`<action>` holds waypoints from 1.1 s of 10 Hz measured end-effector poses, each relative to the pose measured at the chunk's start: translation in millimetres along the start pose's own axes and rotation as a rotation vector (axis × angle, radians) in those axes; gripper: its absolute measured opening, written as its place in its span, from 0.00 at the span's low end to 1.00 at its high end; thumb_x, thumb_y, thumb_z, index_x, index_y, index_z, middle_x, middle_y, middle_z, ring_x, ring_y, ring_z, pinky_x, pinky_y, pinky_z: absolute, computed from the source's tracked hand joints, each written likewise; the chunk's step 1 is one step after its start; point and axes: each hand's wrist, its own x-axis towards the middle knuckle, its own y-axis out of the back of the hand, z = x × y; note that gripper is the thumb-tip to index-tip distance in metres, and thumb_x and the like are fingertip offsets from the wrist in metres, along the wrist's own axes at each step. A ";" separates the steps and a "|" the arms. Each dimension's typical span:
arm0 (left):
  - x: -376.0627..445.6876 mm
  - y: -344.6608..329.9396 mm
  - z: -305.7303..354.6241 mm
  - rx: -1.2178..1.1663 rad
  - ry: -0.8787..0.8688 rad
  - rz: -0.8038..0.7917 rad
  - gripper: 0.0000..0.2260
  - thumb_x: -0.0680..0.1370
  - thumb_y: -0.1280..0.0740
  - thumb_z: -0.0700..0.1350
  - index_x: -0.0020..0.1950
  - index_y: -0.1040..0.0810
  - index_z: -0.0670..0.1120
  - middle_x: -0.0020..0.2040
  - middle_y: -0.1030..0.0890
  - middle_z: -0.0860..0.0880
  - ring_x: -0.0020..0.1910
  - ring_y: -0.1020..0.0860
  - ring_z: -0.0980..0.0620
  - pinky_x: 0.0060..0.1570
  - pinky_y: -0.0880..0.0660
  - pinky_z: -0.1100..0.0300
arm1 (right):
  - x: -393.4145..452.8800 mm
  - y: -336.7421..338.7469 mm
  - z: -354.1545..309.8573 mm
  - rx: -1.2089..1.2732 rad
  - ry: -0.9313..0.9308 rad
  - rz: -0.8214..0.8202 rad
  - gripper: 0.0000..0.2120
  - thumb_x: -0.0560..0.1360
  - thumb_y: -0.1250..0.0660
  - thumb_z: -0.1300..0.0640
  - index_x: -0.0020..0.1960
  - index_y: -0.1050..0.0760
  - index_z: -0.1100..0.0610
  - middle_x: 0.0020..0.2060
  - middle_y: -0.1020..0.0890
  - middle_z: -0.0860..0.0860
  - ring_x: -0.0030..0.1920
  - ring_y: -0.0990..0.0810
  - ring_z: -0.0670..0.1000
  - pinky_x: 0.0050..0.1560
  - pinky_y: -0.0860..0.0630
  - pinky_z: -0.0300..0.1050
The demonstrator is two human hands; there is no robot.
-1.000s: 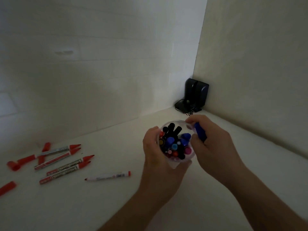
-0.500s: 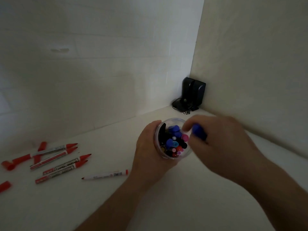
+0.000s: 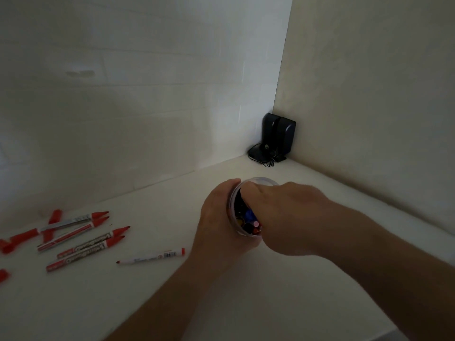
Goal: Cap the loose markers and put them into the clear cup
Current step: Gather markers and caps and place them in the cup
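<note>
Right hand [image 3: 283, 212] covers the clear cup [image 3: 261, 179], its fingers hidden.

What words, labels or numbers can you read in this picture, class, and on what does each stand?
None can be read for certain.
Red markers: bold script on two barrels, too blurred to read.
Thin white marker: small print and a barcode-like block, too small.
Clear cup: no text visible.
</note>
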 end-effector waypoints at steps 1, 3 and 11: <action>-2.9 2.8 2.5 -0.036 0.008 0.032 0.44 0.61 0.17 0.43 0.71 0.34 0.63 0.68 0.27 0.61 0.67 0.26 0.58 0.66 0.25 0.58 | -1.2 1.0 -1.7 -0.017 0.020 0.020 0.21 0.79 0.37 0.54 0.69 0.40 0.47 0.50 0.34 0.44 0.46 0.32 0.52 0.45 0.32 0.47; -1.0 10.8 -0.8 -0.089 0.057 0.078 0.45 0.61 0.16 0.40 0.69 0.33 0.65 0.66 0.24 0.56 0.64 0.24 0.55 0.62 0.22 0.51 | -16.7 -9.1 -4.6 0.078 0.045 0.007 0.17 0.77 0.42 0.59 0.52 0.48 0.42 0.39 0.34 0.44 0.38 0.31 0.47 0.41 0.32 0.46; -12.4 3.7 7.7 -0.022 0.162 0.018 0.40 0.64 0.21 0.48 0.71 0.35 0.65 0.64 0.30 0.70 0.62 0.29 0.71 0.63 0.29 0.72 | -7.0 -27.0 -3.4 0.135 -0.124 0.170 0.34 0.79 0.37 0.50 0.79 0.52 0.43 0.76 0.36 0.41 0.58 0.21 0.55 0.45 0.29 0.47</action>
